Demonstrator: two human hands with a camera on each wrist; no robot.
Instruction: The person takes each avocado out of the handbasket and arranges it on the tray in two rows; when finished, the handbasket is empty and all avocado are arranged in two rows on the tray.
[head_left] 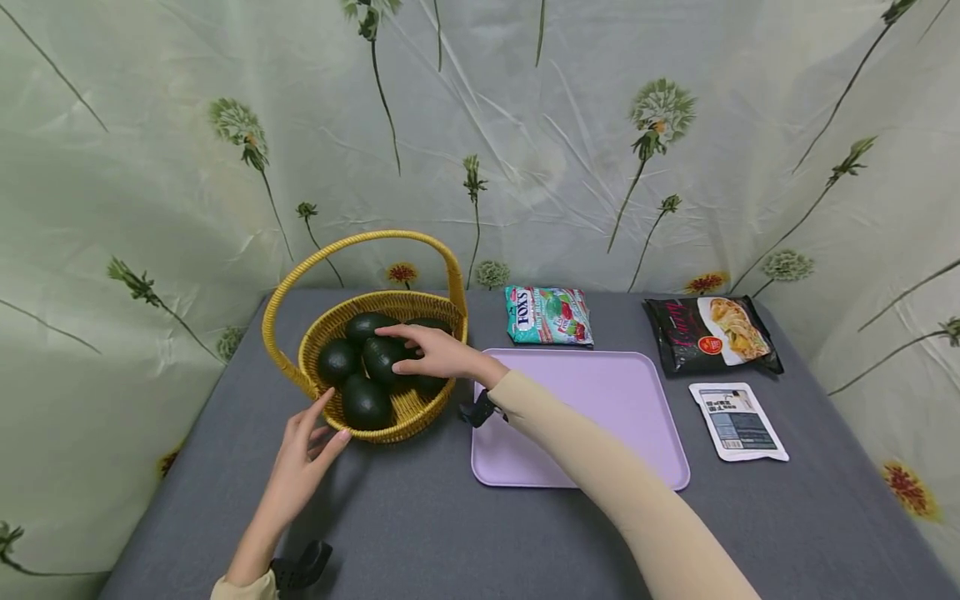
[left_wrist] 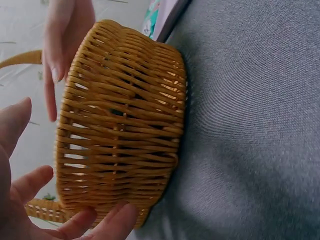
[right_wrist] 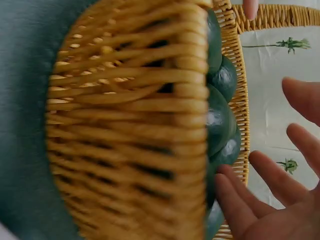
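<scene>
A yellow wicker basket [head_left: 408, 421] with a tall arched handle holds several dark green avocados [head_left: 366, 403]. My right hand [head_left: 438, 354] reaches over the basket from the right, its fingers and thumb apart above the upper avocados. In the right wrist view those fingers [right_wrist: 235, 200] are extended close to the avocados [right_wrist: 220, 120]; whether they touch is hard to tell. At the basket's near left side is my left hand [head_left: 300, 462], fingers spread by the rim. The left wrist view shows its fingertips [left_wrist: 117, 222] close against the woven wall [left_wrist: 120, 130].
A lilac tray [head_left: 585, 421] lies right of the basket, partly under my right forearm. Behind it is a FOX'S candy bag [head_left: 549, 317]. Farther right are a black food packet [head_left: 708, 335] and a white packet [head_left: 738, 422]. A floral curtain [head_left: 525, 150] hangs behind the grey-covered table [head_left: 450, 542].
</scene>
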